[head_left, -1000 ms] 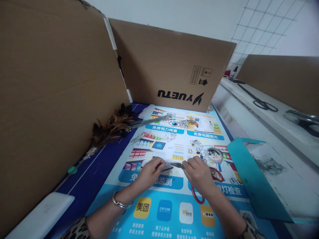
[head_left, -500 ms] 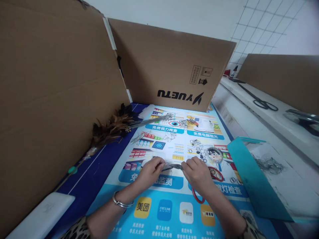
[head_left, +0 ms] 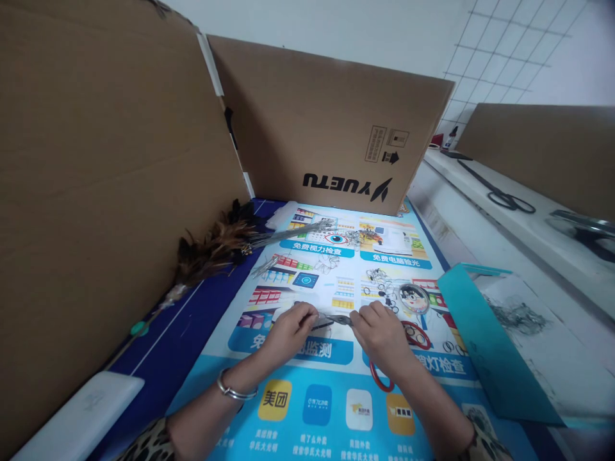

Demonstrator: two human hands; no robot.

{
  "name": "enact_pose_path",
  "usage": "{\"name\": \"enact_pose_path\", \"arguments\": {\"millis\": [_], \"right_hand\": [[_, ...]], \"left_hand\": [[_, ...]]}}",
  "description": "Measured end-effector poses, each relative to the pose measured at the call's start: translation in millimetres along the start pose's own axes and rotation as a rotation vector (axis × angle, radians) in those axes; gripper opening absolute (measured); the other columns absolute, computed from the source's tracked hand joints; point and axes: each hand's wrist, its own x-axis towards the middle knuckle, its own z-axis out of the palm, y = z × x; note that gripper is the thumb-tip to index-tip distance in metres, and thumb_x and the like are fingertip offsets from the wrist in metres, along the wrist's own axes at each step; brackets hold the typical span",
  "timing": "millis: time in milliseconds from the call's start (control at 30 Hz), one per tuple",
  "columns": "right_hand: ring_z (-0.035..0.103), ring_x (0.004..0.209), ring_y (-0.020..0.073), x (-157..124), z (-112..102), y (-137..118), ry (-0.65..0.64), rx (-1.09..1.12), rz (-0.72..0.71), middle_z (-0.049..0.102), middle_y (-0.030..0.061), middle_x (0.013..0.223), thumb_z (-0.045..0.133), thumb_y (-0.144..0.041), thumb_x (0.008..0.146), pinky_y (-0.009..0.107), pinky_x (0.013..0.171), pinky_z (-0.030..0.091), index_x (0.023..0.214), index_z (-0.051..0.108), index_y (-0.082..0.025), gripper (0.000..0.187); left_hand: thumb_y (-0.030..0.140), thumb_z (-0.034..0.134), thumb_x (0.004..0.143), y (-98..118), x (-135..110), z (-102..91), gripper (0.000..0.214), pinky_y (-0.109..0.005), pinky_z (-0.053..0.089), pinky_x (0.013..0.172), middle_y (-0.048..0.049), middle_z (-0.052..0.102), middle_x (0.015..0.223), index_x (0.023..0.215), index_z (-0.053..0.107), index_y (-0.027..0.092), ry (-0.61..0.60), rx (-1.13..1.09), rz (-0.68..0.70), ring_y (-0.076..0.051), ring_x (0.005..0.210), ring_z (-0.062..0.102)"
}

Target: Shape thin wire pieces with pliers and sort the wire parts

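My right hand is closed around a dark metal tool with a pointed nose, apparently pliers; its grip hides the handles. Opposite it, my left hand pinches a thin wire that runs to the jaws. Under the hands lies a dark blade. Red loop handles show beside and below my right hand, like those of scissors; the hand covers the part between. Small black wire rings lie beyond my right hand, near a round clear case with a cartoon face.
Bundled straight wires and brown feathers lie at the back left. Cardboard panels stand behind and left. At right are a teal folder with tangled wire pieces and a ledge with black scissors. A white box sits front left.
The tool's jaws and the blade beneath look slightly more apart. Both hands hold nearly the same place and grip.
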Motion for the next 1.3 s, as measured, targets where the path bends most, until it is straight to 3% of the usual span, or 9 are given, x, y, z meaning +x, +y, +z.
{"name": "enact_pose_path", "arguments": {"millis": [367,1300], "right_hand": [[0.041,0.080,0.0182,0.1,2.8,-2.3,-0.056,0.014,-0.009,0.051,0.0057,0.082,0.045,-0.014,0.085,0.031,0.067,0.029,0.092,0.053,-0.017,0.011],[0.041,0.079,0.0172,0.9,0.2,-2.4,-0.029,0.006,-0.022,0.051,0.0052,0.080,0.045,-0.015,0.085,0.030,0.067,0.030,0.091,0.054,-0.017,0.011]], "left_hand": [[0.024,0.040,0.084,1.5,0.0,0.8,0.015,-0.024,0.037,0.062,0.0001,0.055,0.073,0.081,0.054,0.018,0.005,-0.010,-0.015,-0.014,0.068,0.051],[0.024,0.043,0.083,-3.3,0.5,2.4,0.015,-0.024,0.040,0.065,-0.0009,0.058,0.077,0.083,0.056,0.019,0.032,-0.060,-0.020,-0.015,0.072,0.053]]}}
